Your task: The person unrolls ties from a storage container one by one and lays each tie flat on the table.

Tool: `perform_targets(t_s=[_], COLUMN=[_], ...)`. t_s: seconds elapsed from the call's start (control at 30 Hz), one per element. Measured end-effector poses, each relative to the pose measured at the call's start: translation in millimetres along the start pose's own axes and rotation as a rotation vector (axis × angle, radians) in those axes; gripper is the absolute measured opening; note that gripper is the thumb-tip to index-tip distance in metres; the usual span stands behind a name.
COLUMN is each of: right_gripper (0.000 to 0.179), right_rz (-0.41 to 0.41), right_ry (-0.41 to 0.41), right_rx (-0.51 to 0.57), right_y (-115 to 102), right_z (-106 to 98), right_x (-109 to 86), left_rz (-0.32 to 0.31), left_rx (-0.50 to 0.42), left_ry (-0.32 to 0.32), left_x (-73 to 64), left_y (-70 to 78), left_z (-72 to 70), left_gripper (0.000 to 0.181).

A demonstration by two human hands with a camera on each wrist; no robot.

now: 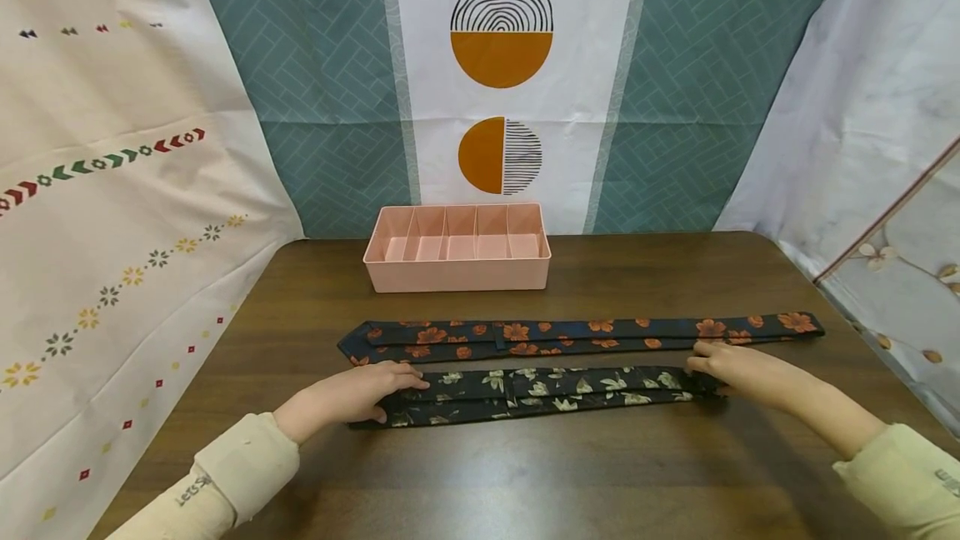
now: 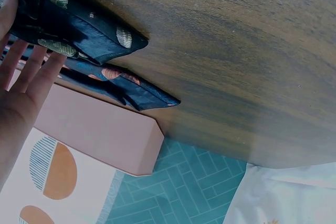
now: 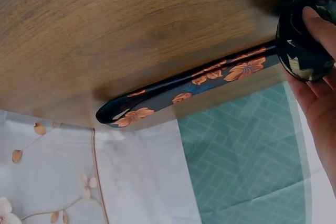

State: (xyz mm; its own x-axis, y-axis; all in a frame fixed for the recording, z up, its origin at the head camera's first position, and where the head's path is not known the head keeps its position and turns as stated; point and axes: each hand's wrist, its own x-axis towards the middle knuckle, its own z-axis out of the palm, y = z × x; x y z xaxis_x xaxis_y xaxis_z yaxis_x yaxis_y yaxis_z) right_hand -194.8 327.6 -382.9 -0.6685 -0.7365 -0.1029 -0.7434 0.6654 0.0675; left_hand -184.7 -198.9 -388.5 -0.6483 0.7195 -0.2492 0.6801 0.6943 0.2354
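A black necktie with pale green-white leaves (image 1: 570, 388) lies folded lengthwise across the table, nearest the person. At its pointed left end is my left hand (image 1: 367, 394), thumb on the near edge and fingers at the far edge; the left wrist view shows the tie's tip (image 2: 100, 30) between them. My right hand (image 1: 738, 369) pinches the other end, bunched into a loop (image 3: 299, 40) between thumb and fingers. Just behind lies a second dark necktie with orange flowers (image 1: 600, 333), also folded, its fold (image 3: 131, 114) at the right and its point at the left.
A pink box with several compartments (image 1: 459, 276) stands at the back of the brown wooden table (image 1: 525, 473). Patterned cloths hang behind, with a green one (image 1: 330, 90) at the back and white ones (image 1: 112, 190) at the sides.
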Motion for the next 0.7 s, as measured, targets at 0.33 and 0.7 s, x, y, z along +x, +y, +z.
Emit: perform_targets(t_s=[0.33, 0.7], right_gripper=[0.040, 0.037], right_rz=[0.079, 0.090], right_ry=[-0.059, -0.080], right_rx=[0.091, 0.091], right_y=[1.6, 6.6], right_z=[3.0, 2.2], right_x=[-3.1, -2.6], left_rz=[-0.002, -0.006], left_rx=[0.028, 0.004], left_ry=[0.001, 0.007], left_x=[-0.3, -0.7], left_y=[-0.2, -0.2], left_z=[-1.5, 1.6], left_gripper=[0.063, 0.063])
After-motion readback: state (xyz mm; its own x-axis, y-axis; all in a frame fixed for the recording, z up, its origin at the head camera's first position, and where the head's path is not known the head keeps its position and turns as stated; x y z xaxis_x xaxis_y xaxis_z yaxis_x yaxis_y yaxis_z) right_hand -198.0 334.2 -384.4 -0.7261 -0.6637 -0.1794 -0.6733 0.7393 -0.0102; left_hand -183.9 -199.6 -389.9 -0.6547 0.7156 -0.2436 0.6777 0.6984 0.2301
